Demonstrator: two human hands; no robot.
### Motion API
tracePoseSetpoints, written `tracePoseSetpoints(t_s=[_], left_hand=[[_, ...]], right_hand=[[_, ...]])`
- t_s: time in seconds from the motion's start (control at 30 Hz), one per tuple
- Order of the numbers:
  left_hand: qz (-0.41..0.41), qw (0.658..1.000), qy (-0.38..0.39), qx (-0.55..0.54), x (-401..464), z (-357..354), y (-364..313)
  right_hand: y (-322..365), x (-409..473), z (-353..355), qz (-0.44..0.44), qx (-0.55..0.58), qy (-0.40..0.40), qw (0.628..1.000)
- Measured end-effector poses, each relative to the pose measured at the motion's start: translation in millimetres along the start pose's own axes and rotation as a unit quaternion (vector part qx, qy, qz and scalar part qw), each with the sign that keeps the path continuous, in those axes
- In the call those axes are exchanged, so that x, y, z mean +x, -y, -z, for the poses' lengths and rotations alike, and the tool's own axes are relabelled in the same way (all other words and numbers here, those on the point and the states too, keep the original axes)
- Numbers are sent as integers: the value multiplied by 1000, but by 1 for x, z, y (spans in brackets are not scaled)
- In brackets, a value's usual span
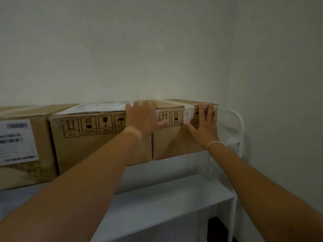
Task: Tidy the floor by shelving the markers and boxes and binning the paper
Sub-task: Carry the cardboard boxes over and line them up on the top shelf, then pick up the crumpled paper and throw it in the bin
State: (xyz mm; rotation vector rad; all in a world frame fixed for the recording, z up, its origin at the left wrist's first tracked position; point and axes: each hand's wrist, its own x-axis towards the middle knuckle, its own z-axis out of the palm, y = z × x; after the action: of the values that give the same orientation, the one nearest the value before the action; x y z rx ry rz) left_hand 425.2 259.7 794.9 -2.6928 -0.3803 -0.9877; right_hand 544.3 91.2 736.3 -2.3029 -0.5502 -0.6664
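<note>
I am pressing the spread fingers (206, 110) of my right hand (203, 127) flat against the front face of the brown cardboard box at the right end of the shelf (172, 144); the palm is lying open, fingertips reaching the top front edge, nothing gripped. My left hand (142, 117) is also lying open, fingers curling over the top edge where this box is meeting the middle brown cardboard box with printed handling symbols (90, 142), thumb stretching right onto the right-hand box's face. Neither hand is closing around anything. A thin pale band (215, 143) is sitting on my right wrist.

The two boxes are standing side by side, touching, on the upper board of the white metal shelf unit (174, 191). A strip of clear tape (188, 113) is running over the right box's top edge. Left of the middle box, a third brown cardboard box with a white printed label (45, 137) is touching it; the label text is blurred. The pale wall (139, 49) is rising behind all three.
</note>
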Motion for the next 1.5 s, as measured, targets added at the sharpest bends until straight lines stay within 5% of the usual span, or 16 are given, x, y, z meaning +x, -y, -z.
tracePoseSetpoints(t_s=[0.3, 0.47, 0.63, 0.77, 1.03, 1.5], left_hand=[[-16, 998, -55, 14, -6, -6, 2], [-37, 996, -62, -48, -18, -5, -1], [-50, 985, -84, -141, -68, -9, -41], [-98, 968, 46, -228, -140, -31, -93], [-204, 874, 316, -306, -304, -99, -196], [-233, 771, 506, -310, -473, -158, -226]], right_hand=[[-14, -31, -2, 15, 11, 87, 996], [-50, -106, 8, -42, 22, 223, 974], [-84, -178, 51, -113, 17, 218, 969], [-108, -252, 79, -169, 19, 226, 959], [-163, -413, 67, -335, 30, 224, 915], [-170, -586, 16, -477, 9, 223, 850]])
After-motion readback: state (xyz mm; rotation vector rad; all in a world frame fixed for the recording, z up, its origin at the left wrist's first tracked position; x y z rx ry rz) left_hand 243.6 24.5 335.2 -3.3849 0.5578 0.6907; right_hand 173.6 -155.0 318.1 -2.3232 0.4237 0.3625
